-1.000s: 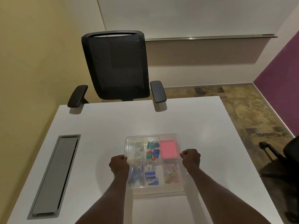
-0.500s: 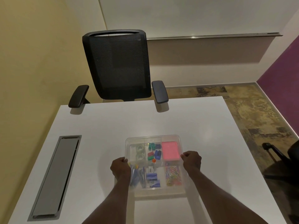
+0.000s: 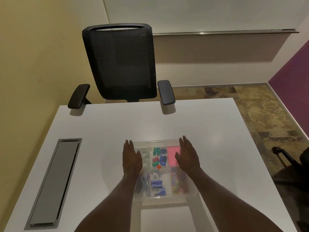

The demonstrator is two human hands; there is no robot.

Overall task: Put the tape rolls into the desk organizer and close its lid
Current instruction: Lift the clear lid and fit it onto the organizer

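A person's left hand [image 3: 131,159] and right hand [image 3: 188,157] lie flat and open, gripping nothing, over the two sides of one clear desk organizer [image 3: 160,171] on a white desk [image 3: 209,139]. Two tape rolls [image 3: 145,158] sit in its far-left compartment. The organizer's long axis runs from the person toward a black chair [image 3: 120,64].

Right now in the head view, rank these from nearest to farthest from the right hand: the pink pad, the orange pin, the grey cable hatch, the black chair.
Measured from the right hand:
1. Pink pad, in the organizer's far right compartment, partly under the hand.
2. Orange pin, in the middle compartment, to the hand's left.
3. Grey cable hatch, at the table's far left.
4. Black chair, beyond the table's far edge.
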